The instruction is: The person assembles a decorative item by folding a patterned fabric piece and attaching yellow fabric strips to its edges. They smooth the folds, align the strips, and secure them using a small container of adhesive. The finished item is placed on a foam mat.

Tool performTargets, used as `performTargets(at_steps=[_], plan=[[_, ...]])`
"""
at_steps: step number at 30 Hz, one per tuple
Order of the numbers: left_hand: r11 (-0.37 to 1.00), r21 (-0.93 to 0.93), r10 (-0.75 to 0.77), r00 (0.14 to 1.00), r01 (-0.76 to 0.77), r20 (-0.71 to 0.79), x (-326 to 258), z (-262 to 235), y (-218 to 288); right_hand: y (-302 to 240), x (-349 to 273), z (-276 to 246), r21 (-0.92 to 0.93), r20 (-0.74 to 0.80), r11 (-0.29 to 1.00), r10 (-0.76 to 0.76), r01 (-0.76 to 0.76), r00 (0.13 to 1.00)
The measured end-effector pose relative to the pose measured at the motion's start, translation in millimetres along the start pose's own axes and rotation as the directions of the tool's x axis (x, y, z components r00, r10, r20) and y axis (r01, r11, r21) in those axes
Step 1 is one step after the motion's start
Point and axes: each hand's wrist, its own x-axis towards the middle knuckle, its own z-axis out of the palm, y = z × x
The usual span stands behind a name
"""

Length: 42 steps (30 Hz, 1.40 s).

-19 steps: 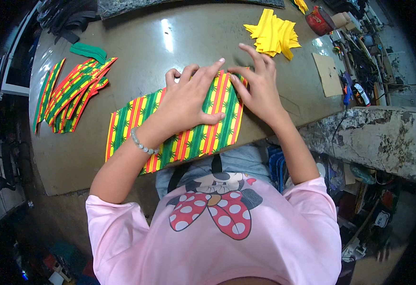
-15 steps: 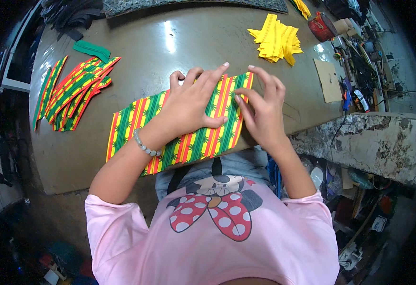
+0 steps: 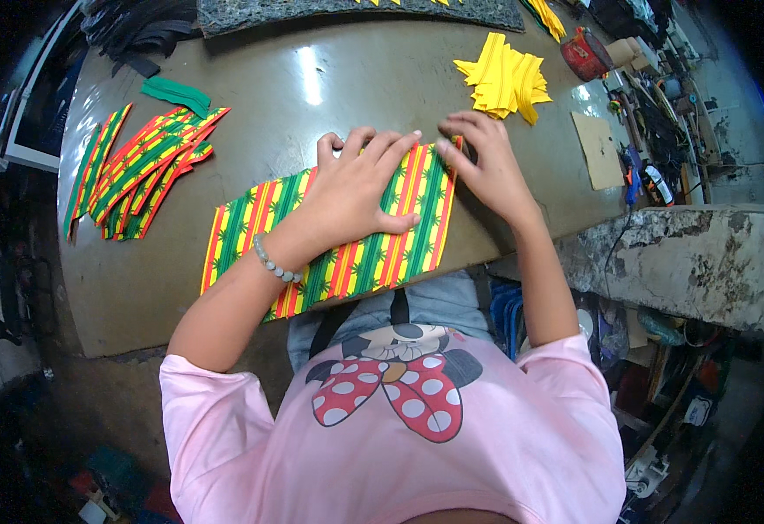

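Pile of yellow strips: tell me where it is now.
The pile of yellow strips lies on the table at upper right of the head view, just beyond the right hand and left of the tan card.

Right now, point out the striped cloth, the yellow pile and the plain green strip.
Striped cloth (image 3: 373,253), head view: on its printed face, toward the near edge.
Yellow pile (image 3: 506,77), head view: on its middle.
Plain green strip (image 3: 176,93), head view: midway along it.

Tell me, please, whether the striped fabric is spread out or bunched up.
Spread: the striped fabric lies mostly flat on the table under the left hand, stripes fairly straight.
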Motion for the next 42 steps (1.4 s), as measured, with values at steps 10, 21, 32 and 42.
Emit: performTargets(at_steps=[10,21,32,42], plan=[[0.995,-0.095,0.033,0.998,-0.029,0.049,1,-12,5,-24,-45,-26,0.139,0.007,0.956,-0.263,0.26,0.965],[0.965,-0.171,0.239,0.935,-0.198,0.261,24,-16,9,-23,-74,-20,0.255,-0.138,0.966,-0.005,0.04,0.99],[0.837,-0.016,0.509,0.767,-0.547,0.392,71,-33,15,-2,-77,-20,0.473,0.131,0.799,0.352,-0.37,0.927],[0.965,0.24,0.03,0.957,-0.102,0.288,7,-51,69,328,105,-135,0.105,-0.612,0.853,0.461,-0.511,0.643]])
